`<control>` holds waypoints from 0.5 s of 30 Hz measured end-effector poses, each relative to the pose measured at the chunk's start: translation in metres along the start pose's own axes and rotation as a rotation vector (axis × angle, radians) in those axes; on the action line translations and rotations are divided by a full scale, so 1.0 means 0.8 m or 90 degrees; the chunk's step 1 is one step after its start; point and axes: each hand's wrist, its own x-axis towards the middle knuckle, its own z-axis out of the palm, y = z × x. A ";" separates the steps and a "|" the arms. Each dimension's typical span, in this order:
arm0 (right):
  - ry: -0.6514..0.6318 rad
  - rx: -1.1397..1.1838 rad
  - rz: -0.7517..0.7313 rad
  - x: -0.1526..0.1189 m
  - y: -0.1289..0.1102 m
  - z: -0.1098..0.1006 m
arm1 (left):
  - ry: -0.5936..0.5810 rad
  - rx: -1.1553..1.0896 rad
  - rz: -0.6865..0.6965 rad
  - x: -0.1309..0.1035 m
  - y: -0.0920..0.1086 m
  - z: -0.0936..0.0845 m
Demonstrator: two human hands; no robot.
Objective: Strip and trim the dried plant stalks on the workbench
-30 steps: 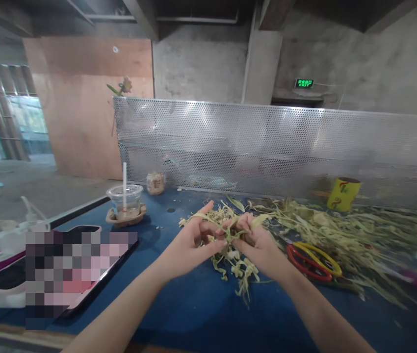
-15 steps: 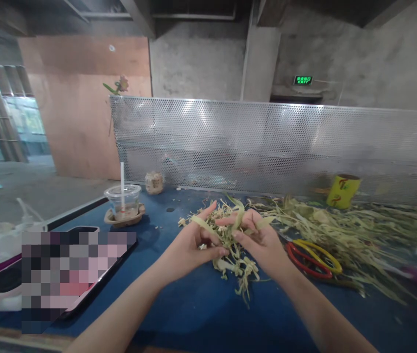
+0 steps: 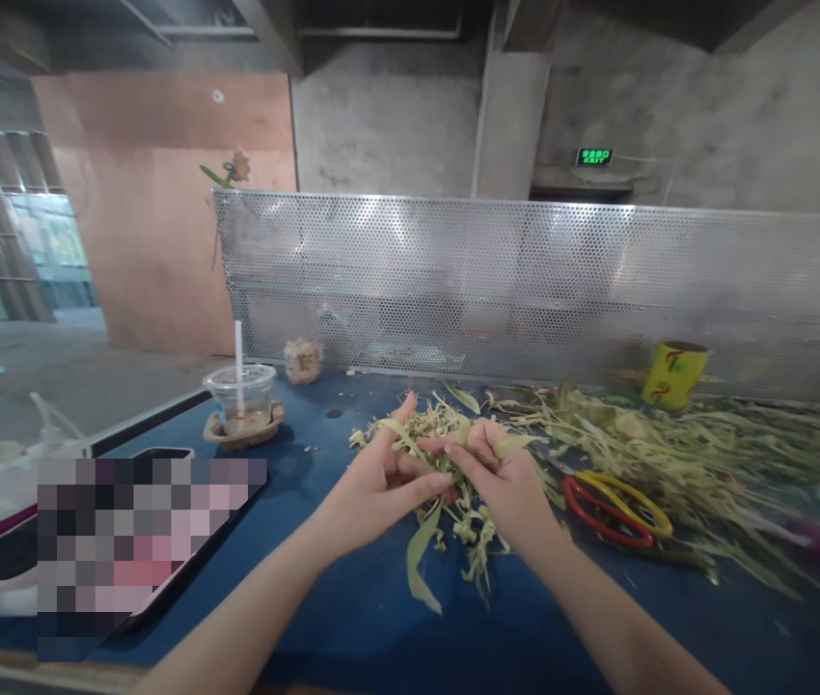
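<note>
My left hand (image 3: pixel 370 490) and my right hand (image 3: pixel 505 475) meet over a small heap of pale dried plant bits (image 3: pixel 478 526) at the middle of the blue table. Long flat leaves run through the fingers of both hands. My left hand is curled round a pale leaf (image 3: pixel 396 427), with its index finger pointing up. One narrow leaf (image 3: pixel 421 569) hangs below the left thumb, its upper end hidden. My right hand pinches with thumb and index finger, and a leaf tip (image 3: pixel 518 443) sticks out to its right.
Scissors with red and yellow handles (image 3: pixel 616 507) lie right of my right hand, beside a big spread of dried stalks (image 3: pixel 670 454). A yellow cylinder (image 3: pixel 676 375) stands behind. On the left are a plastic cup (image 3: pixel 257 391) with a straw and a blurred-out tablet-like slab (image 3: pixel 251 492).
A narrow leaf now hangs down below my left thumb onto the table. Both hands have drawn closer, the left thumb shifting right. The leaf upright above my right hand has dropped lower.
</note>
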 end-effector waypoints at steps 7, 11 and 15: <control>0.027 -0.033 -0.003 0.002 0.003 0.002 | 0.052 -0.076 -0.040 0.006 -0.002 0.013; 0.032 -0.020 -0.019 0.002 0.004 0.005 | 0.093 -0.062 -0.059 0.008 -0.005 0.022; 0.094 0.024 -0.010 0.002 0.013 0.002 | 0.154 0.038 -0.024 0.002 -0.007 0.024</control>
